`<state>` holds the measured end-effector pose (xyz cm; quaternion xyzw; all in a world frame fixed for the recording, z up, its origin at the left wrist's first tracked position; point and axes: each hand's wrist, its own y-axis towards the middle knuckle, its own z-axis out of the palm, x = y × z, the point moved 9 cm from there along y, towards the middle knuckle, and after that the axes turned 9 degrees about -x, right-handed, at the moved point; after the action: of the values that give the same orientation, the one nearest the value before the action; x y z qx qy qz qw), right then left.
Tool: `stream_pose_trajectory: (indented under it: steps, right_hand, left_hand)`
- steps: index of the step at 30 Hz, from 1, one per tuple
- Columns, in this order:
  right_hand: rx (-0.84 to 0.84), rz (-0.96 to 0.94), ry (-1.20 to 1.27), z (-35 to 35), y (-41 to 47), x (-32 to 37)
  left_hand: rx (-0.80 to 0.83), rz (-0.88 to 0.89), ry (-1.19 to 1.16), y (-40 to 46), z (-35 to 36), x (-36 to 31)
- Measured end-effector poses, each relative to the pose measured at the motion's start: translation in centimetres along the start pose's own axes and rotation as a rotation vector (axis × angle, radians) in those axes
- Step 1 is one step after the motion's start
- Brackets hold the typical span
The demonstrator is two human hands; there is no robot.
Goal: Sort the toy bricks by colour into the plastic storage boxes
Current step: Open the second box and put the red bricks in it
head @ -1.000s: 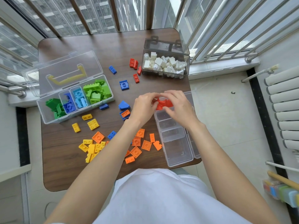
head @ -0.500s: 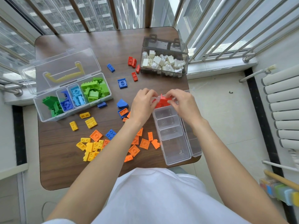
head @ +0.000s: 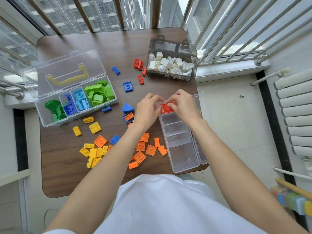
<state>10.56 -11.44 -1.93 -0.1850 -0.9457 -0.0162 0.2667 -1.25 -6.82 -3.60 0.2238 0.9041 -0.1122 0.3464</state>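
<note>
A clear divided box [head: 184, 156] lies at the table's right edge. Red bricks [head: 166, 108] fill its far compartment; the other compartments hold nothing. My left hand [head: 147, 108] and my right hand [head: 184, 106] meet over that far compartment, and their curled fingertips pinch the red bricks from either side. Loose on the table are more red bricks [head: 139, 64], blue bricks [head: 128, 86], orange bricks [head: 140, 146] and yellow bricks [head: 94, 152].
An open clear box [head: 41, 117] on the left holds dark green, blue, light blue and lime bricks. A smoky box [head: 172, 47] of white bricks stands at the back right. The brown table [head: 67, 169] is ringed by window bars, with a radiator [head: 297, 115] on the right.
The red bricks, lifted between my fingers half a second ago, now sit lower in the far compartment. Both hands have stayed over that end of the box.
</note>
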Motion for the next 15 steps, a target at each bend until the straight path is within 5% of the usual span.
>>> stream_pose_trajectory:
  steps: [15]
  right_hand:
    - [-0.066,0.297,0.103,-0.1,0.8,-1.8]
  left_hand:
    - [0.067,-0.012,-0.115,-0.3,0.2,0.0]
